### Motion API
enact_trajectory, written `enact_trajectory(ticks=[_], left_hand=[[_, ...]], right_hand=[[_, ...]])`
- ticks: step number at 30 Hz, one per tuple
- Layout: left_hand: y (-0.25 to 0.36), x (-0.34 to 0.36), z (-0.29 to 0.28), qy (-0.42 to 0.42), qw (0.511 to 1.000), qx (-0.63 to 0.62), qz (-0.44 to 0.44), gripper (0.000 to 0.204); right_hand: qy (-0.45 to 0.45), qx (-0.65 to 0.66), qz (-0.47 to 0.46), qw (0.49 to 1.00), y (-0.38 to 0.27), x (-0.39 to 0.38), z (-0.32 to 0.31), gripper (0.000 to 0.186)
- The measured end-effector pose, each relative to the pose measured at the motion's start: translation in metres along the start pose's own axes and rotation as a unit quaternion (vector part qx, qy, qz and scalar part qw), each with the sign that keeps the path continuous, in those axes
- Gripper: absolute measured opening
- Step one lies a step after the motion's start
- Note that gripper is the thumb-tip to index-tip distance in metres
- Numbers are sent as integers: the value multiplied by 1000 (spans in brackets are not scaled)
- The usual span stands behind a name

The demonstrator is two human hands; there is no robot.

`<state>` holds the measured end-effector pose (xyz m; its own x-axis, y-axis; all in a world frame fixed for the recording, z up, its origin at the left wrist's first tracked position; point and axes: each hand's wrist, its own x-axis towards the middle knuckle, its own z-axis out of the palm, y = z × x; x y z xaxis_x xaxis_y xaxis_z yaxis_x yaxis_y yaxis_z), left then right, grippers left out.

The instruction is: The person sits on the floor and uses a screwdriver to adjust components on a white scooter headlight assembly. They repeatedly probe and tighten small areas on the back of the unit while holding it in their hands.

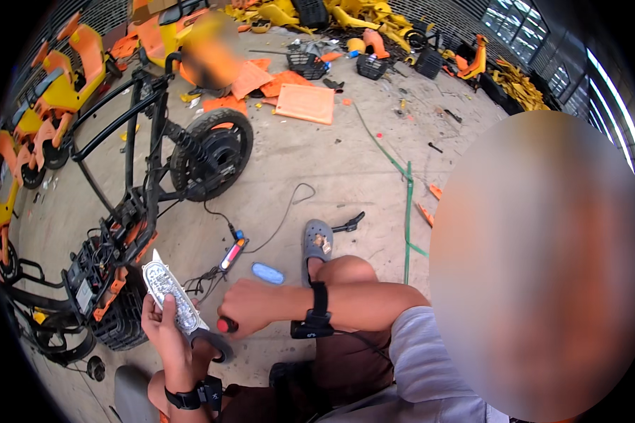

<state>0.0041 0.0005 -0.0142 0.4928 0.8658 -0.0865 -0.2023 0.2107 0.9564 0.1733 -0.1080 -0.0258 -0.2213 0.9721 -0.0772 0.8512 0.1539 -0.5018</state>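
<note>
My left hand (164,331) is closed round the lower edge of an oblong silvery part (171,290) with a pale rim, which looks like a lamp unit. Its thumb presses on the shiny face, and the part stands tilted. Just to its right, my right hand (255,308) is a fist round a red-and-black tool handle (226,324); the rest of that tool is hidden, so its exact kind does not show. The two hands are close together but apart. Beyond them on the floor lie a slim device with a bright display (233,254) and a blue oblong object (268,273).
A black scooter frame (123,151) with a rear wheel (215,151) stands at the left. A black cable (279,225) and a black lever-like piece (349,223) lie near my grey clog (319,240). Orange panels (305,103) and yellow parts (360,21) are scattered farther back.
</note>
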Motion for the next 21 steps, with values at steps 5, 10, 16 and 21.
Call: enact_trajectory(ticks=[5,10,16,21], left_hand=[[7,0,7,-3,999,-27,-46,14],[5,-6,8,-24,999,15,-23,15],[9,-19,20,-12,998,58,9,18],[8,-14,8,-23,999,36,-9,20]], right_hand=[[-50,-16,-24,998,9,3,12,35],[-11,-32,-15,999,15,5,14,35],[-106,-51,-25,993,10,-2,24,32],[-161,-15,-49,986,13,4,27,32]])
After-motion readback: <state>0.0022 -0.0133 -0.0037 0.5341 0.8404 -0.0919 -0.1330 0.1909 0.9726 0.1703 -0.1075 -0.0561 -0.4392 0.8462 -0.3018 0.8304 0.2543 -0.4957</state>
